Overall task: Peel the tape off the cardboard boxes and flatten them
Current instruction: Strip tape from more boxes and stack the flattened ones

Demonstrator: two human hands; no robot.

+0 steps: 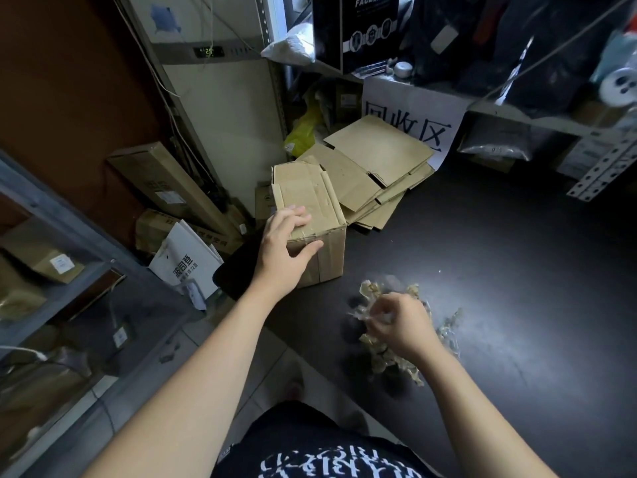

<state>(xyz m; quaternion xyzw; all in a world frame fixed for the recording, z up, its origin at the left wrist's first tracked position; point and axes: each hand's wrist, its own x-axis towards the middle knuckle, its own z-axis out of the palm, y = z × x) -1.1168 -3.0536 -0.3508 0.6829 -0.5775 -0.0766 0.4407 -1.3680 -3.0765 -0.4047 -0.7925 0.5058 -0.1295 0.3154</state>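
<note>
Cardboard, brown and still standing square: the box [310, 198] sits on the dark table [499, 253] near its left edge, top flaps closed with clear tape strips across them. The left hand [286, 250] holds its near top edge, fingers spread over the lid and thumb pressed on the front face. Behind it, touching its far side, lie the flat boxes [375, 157], stacked unevenly below a white sign [413, 108]. To the right of the box and nearer the person, the right hand [400, 326] is curled and pinches a crumpled bit of tape [360, 315] in its fingertips. It hovers over the scraps [389, 363], a loose heap of peeled tape on the table.
</note>
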